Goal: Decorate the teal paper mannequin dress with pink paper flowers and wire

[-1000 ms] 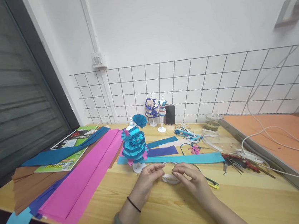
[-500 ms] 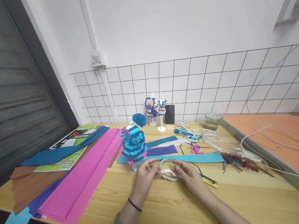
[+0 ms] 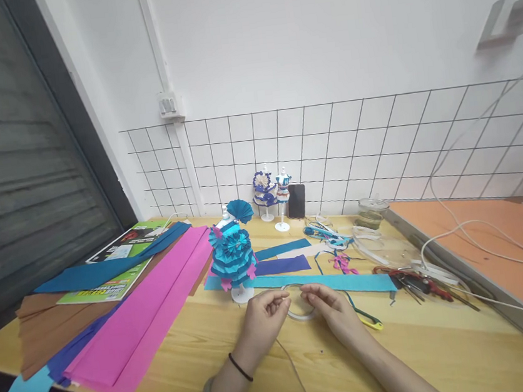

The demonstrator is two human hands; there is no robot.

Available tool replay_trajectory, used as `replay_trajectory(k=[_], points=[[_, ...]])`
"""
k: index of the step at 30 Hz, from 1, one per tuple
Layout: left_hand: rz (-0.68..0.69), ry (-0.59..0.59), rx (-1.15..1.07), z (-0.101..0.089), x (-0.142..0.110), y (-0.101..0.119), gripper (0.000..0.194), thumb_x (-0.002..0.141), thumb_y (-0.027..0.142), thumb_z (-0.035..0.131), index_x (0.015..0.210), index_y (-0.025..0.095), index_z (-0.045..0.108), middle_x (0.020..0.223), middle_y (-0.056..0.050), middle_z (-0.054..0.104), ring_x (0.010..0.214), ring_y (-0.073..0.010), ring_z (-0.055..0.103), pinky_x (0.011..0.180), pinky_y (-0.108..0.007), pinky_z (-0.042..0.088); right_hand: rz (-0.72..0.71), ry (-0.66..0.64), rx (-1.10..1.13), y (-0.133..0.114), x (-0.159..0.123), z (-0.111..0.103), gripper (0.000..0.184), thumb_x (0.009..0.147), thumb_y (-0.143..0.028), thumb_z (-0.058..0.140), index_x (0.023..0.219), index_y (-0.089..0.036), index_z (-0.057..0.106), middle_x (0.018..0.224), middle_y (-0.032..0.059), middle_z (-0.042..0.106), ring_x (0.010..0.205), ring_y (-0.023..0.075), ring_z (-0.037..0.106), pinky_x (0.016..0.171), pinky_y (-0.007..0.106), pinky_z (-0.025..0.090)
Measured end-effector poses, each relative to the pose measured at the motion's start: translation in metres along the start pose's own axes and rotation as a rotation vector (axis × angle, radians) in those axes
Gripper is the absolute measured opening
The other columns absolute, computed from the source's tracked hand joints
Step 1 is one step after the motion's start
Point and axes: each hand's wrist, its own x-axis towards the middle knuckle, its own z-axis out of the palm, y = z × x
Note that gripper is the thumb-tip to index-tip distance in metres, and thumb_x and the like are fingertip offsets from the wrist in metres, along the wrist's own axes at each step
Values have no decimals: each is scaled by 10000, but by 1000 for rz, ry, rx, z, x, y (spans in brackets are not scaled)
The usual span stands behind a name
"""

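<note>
Both hands are pinched close together low over the table. My left hand (image 3: 266,314) is closed at the fingertips, and a thin pale strip (image 3: 294,368) trails from under it toward the table's near side. My right hand (image 3: 329,306) pinches at the rim of a narrow white roll of tape (image 3: 301,316), which shows as a ring between the hands. Fingers hide part of that ring. Just beyond my left hand stands a small white dress form (image 3: 243,294) clad in ruffled turquoise crepe paper (image 3: 233,259), with pink pieces and a pleated teal fan (image 3: 240,210).
Crepe paper in pink (image 3: 146,303), brown (image 3: 40,322) and teal (image 3: 100,272) lies left, partly over a green magazine (image 3: 125,287). A turquoise strip (image 3: 328,281) crosses behind the hands. Yellow-handled scissors (image 3: 373,323), tools (image 3: 423,284), a glass cup (image 3: 370,214) and a phone (image 3: 297,201) lie right and behind.
The white strip stretched across the ring between my hands no longer shows. A thin strip now hangs below my left hand, which has moved slightly toward me.
</note>
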Motion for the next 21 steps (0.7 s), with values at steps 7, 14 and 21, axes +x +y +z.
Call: replay_trajectory(k=[7,14,21], points=[[80,-34,148,2,1,-3,234,759,337,529,812,177,692,702,-55,612,640,-149,507,606,-246,384,-160,-55,-117,-8,-4,3,357,798,-492,473,754,-189,658,830,72,635,823,207,590,794,353,461],[39,-32,113,3,0,3,248,767,329,504,701,161,673,637,-38,581,602,-138,483,573,-237,361,-259,-105,-212,-9,-7,8,314,846,-398,449,909,-195,681,885,93,622,878,202,581,801,340,460],[-14,-153,0,1,-1,13,260,777,289,475,849,160,689,760,-52,644,682,-152,525,630,-244,390,-381,-59,-419,-7,-9,8,196,822,-304,523,906,-191,659,862,85,634,847,199,577,761,335,470]])
